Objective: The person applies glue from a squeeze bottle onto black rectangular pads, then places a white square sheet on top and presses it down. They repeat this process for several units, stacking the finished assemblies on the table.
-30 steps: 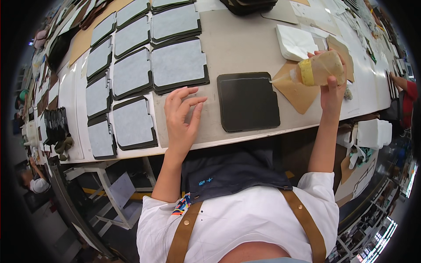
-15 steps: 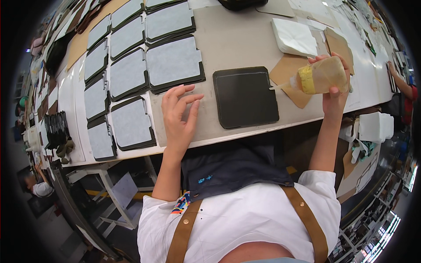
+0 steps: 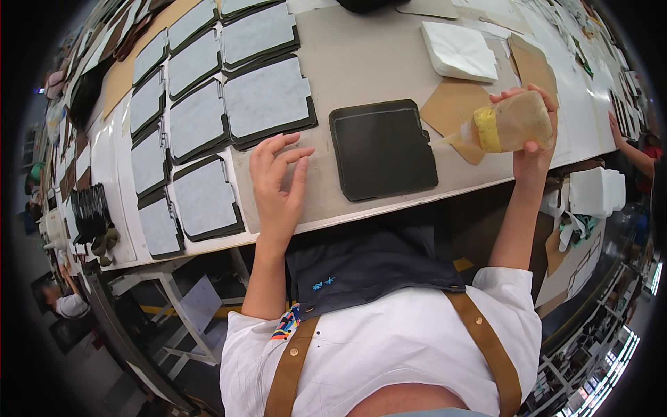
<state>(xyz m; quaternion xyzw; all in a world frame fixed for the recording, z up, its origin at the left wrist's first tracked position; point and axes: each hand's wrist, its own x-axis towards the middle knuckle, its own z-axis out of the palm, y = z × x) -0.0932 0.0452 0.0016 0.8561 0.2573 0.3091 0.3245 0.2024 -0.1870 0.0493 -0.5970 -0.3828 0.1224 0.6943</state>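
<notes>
To the right of the panel, a bottle is gripped by the right hand; leftward, the left hand is held part-open.

White sheet stack, brown card, metal frame

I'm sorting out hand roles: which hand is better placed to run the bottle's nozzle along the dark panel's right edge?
Probably the right hand: it holds the bottle, its nozzle pointing toward the dark panel. The left hand is empty.

At two o'clock the bottle hides part of the right hand; at twelve, a black object is cropped.
</notes>
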